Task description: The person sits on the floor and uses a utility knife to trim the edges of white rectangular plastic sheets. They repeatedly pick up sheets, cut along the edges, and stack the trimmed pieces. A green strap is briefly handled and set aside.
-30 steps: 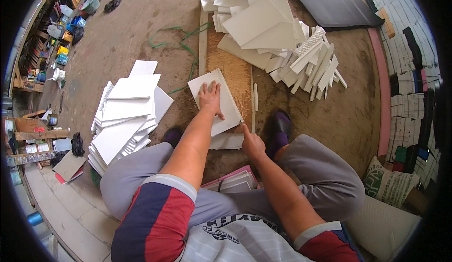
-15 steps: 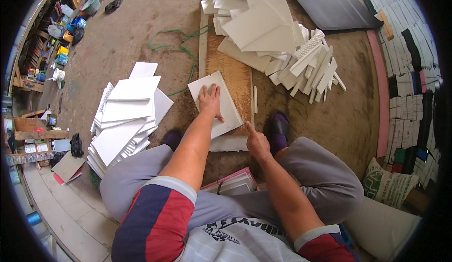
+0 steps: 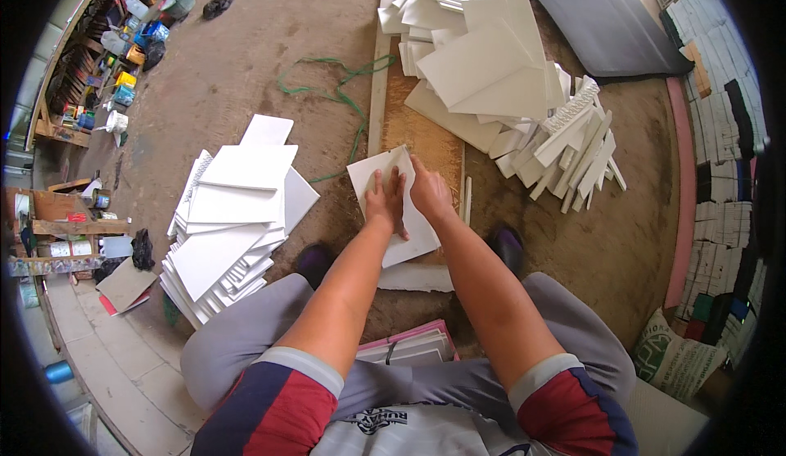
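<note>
A white foam-like sheet (image 3: pixel 412 245) lies at a slant on a worn wooden board (image 3: pixel 422 134) on the floor in front of me. My left hand (image 3: pixel 386 203) presses flat on the sheet, its fingers spread. Close beside it, my right hand (image 3: pixel 431 191) is closed at the sheet's far right edge, with the index fingertip near the top corner. Whatever its curled fingers hold, if anything, is hidden. Another pale piece (image 3: pixel 416 277) lies on the floor just nearer than the sheet.
To the left, white sheets (image 3: pixel 237 198) are stacked in a loose pile. A larger heap of white sheets and strips (image 3: pixel 483 67) covers the board's far end. Green string (image 3: pixel 358 104) trails over the floor. Between my legs sits a strapped bundle of sheets (image 3: pixel 409 345).
My right hand has moved from the sheet's near right corner up to its far corner, beside my left hand. My left hand stays pressed on the sheet. The whole view has shifted slightly.
</note>
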Available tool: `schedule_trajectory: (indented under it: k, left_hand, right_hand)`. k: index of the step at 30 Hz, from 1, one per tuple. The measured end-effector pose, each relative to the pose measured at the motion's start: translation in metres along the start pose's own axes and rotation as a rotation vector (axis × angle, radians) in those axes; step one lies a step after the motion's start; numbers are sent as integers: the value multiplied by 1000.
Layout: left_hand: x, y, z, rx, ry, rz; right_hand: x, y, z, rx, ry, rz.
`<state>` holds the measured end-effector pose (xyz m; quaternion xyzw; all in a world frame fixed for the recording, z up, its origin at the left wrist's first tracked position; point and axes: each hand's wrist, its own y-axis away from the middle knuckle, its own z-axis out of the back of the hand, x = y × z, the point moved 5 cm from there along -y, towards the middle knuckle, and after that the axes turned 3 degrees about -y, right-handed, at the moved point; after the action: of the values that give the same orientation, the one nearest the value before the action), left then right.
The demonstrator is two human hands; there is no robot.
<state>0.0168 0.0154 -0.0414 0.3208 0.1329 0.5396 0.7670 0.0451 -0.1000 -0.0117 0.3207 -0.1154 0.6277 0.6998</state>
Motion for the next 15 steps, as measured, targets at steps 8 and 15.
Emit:
schedule_trajectory:
  k: [8,15]
  left_hand:
    - [2,-4,-1,17,22,-15]
    - [2,-1,-2,-13,19,-17]
  right_hand:
    - [3,-21,-13,25,24,15]
    - [8,-7,-13,48,17,-36]
